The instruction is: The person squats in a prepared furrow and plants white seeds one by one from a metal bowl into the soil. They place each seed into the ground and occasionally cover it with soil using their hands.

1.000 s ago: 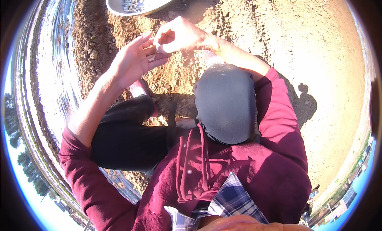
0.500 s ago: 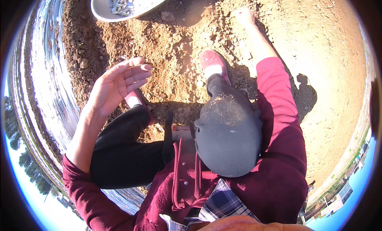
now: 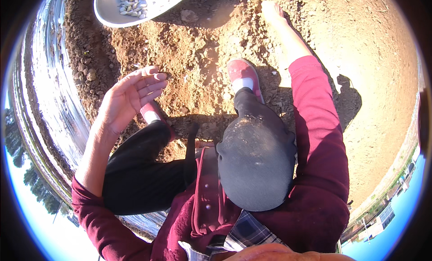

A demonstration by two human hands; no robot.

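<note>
My left hand (image 3: 130, 95) is held above the soil, palm turned up and fingers loosely bent, with nothing visible in it. Farther out, at the upper right of centre, my right hand (image 3: 272, 11) is down at the loose brown soil (image 3: 198, 58). Its fingers look drawn together, and bright glare hides whatever may be between them. A pale round basin (image 3: 108, 19) stands on the ground at the top left, beyond my left hand. Whitish cloves that look like garlic (image 3: 133, 4) lie in it.
My red shoe (image 3: 240, 69) and bent dark-trousered knee (image 3: 256, 159) are between my arms. Shiny plastic sheeting (image 3: 56, 81) runs along the ground at the left. Smoother sunlit soil (image 3: 382, 103) spreads to the right, with clods around my feet.
My right hand has shifted slightly up and left, staying at the soil. My left hand keeps nearly the same pose. The basin appears a little farther left in the picture.
</note>
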